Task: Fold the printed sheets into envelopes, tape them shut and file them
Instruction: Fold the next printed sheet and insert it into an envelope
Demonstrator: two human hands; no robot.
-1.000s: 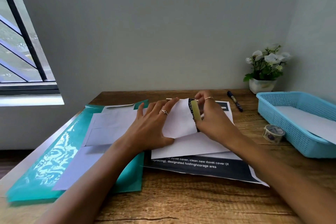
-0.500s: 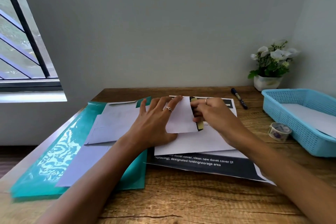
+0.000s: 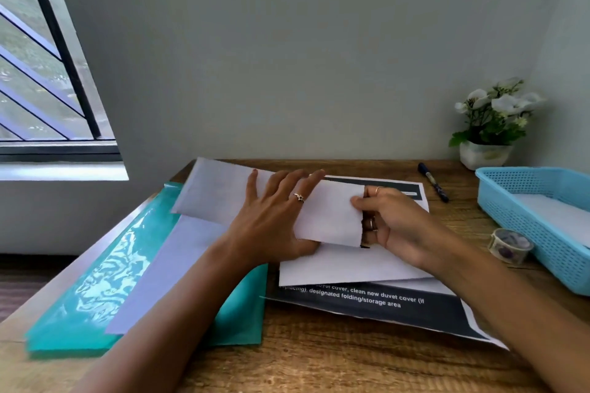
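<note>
A long white folded envelope [image 3: 220, 193] lies across the middle of the desk, its left end raised over the teal folder [image 3: 105, 268]. My left hand [image 3: 274, 220] rests flat on it with fingers spread. My right hand [image 3: 392, 223] grips its right end, thumb on top and fingers curled underneath. Under it lie another white sheet [image 3: 344, 268] and a printed sheet [image 3: 376, 305] with dark bands and white text. A roll of patterned tape [image 3: 510, 245] stands to the right. No tape strip is visible on my fingers.
A blue plastic basket [image 3: 523, 220] holding white paper sits at the right edge. A dark marker [image 3: 433, 181] lies behind the papers. A white pot of flowers [image 3: 487, 124] stands in the back corner. Another white sheet [image 3: 166, 268] lies on the folder.
The envelope has lifted and stretched out leftwards over the folder. My right hand no longer shows the yellowish tape strip and now grips the envelope's right end. The camera has shifted.
</note>
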